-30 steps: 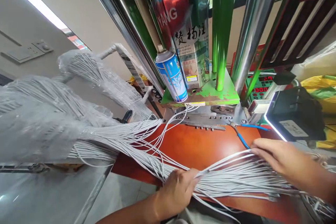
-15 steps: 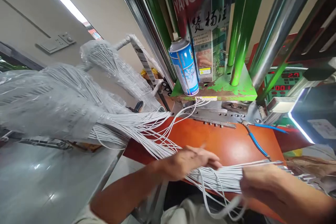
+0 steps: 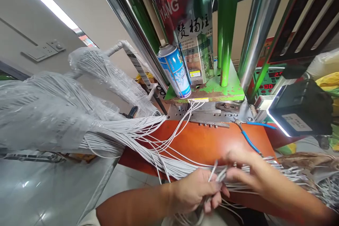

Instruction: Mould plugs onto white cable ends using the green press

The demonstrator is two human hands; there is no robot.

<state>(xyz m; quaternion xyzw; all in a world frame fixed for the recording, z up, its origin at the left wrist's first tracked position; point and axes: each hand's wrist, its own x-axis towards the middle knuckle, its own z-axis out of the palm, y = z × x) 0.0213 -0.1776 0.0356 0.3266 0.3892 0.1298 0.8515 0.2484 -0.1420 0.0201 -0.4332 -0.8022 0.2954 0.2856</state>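
Observation:
My left hand is closed around a few thin white cables, whose ends stick up past the fingers. Close beside those ends is my right hand, its fingers smeared by motion; whether they grip a cable I cannot tell. Under and behind both hands, a thick bundle of white cables runs across the orange-brown table top. Several cables lead from the bundle up to the metal mould plate of a green press.
A blue spray can stands on the press's green plate. Blue-handled pliers lie at the table's right. Plastic-wrapped cable bundles hang at the left. A dark box with a lit edge juts in from the right.
My left hand has turned and closed on a few cables, lower and nearer me. My right hand has come up from the bundle and in toward the left. The view has shifted slightly.

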